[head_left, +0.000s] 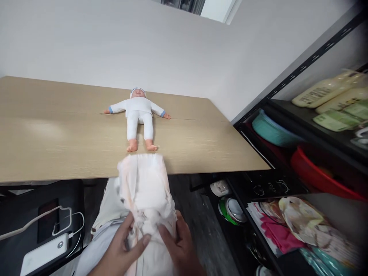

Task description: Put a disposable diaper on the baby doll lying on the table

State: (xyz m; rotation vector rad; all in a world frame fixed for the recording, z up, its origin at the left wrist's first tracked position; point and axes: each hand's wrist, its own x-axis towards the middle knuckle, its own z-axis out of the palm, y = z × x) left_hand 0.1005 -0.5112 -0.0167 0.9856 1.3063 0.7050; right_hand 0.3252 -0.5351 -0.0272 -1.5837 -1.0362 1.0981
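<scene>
Low in the head view, both hands hold an unfolded white diaper with pale pink edges. My left hand grips its left side, the thumb pressed on the inner padding. On the opposite edge, my right hand is closed with its thumb on the inside and the fingers behind. The diaper's far end stands up by the table's front edge. Beyond it a baby doll in a white suit and cap lies on its back on the table, arms spread, bare feet towards me.
The wooden table runs along the wall. At right, a black shelf holds a teal basin, a red basin, packages and cloths. A white power bank with cables lies at lower left.
</scene>
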